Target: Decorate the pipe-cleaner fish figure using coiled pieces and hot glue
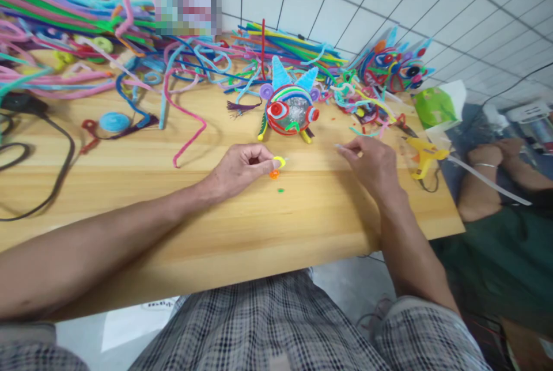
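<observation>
My left hand (pixel 242 170) pinches a small yellow curved piece (pixel 280 162) above the wooden table (pixel 194 256). Just below it lie an orange piece (pixel 274 174) and a tiny green piece (pixel 280 190). My right hand (pixel 371 163) is closed at the fingertips on a small whitish piece (pixel 339 147), too small to name. Between and beyond the hands stands a round pipe-cleaner figure (pixel 296 107) with blue horns, red-rimmed eyes and a green curl at its front; neither hand touches it.
Pipe cleaners (pixel 64 2) are heaped along the back. A yellow glue gun (pixel 425 156) lies at right, near a green packet (pixel 436 107) and more figures (pixel 389 65). A black cable (pixel 64 169) curves at left. Another person's arms (pixel 484 181) are at far right.
</observation>
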`<state>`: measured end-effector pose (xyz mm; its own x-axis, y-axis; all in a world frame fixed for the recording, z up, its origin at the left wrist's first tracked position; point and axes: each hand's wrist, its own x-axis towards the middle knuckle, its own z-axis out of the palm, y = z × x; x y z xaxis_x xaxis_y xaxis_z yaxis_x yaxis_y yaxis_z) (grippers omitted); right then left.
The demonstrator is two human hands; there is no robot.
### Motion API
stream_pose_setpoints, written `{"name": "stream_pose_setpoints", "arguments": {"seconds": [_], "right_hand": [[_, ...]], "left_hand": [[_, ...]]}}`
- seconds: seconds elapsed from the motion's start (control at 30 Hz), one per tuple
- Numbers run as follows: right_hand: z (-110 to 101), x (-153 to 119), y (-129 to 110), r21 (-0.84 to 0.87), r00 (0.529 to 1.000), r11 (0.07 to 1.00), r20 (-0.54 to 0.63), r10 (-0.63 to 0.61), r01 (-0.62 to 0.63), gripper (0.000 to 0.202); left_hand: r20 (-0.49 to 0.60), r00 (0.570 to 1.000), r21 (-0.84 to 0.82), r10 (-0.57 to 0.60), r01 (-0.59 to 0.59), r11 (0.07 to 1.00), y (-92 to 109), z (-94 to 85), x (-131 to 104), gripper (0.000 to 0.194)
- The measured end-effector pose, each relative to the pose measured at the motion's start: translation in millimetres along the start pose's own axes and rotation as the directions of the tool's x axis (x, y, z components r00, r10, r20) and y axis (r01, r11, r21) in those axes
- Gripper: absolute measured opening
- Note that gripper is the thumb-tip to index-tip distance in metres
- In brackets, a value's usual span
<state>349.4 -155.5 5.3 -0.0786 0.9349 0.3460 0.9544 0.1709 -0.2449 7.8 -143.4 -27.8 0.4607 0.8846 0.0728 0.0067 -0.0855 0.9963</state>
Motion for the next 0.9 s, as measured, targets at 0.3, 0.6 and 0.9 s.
{"name": "stream_pose_setpoints", "arguments": {"seconds": [0.3, 0.6, 0.9], "right_hand": [[1, -13, -56, 0.390, 0.992, 0.920, 0.090, -0.088, 0.046, 0.013], [17, -1, -110, 0.630, 0.933, 0.775, 0.305, -0.189, -0.048, 0.014], [22, -1, -114, 0.632, 0.927, 0.767, 0.345, -0.149, -0.112, 0.011]], "left_hand": [[0.010, 1.000, 0.039, 0.005, -0.005, 0.999, 1, 0.6, -1, 0.037], [0.031, 0.999, 0.020, 0.028, -0.029, 0.999, 2, 0.9, -2, 0.033], [0.065, 0.998, 0.018, 0.011, -0.012, 1.000, 4, 1.1, -2, 0.042]]}}
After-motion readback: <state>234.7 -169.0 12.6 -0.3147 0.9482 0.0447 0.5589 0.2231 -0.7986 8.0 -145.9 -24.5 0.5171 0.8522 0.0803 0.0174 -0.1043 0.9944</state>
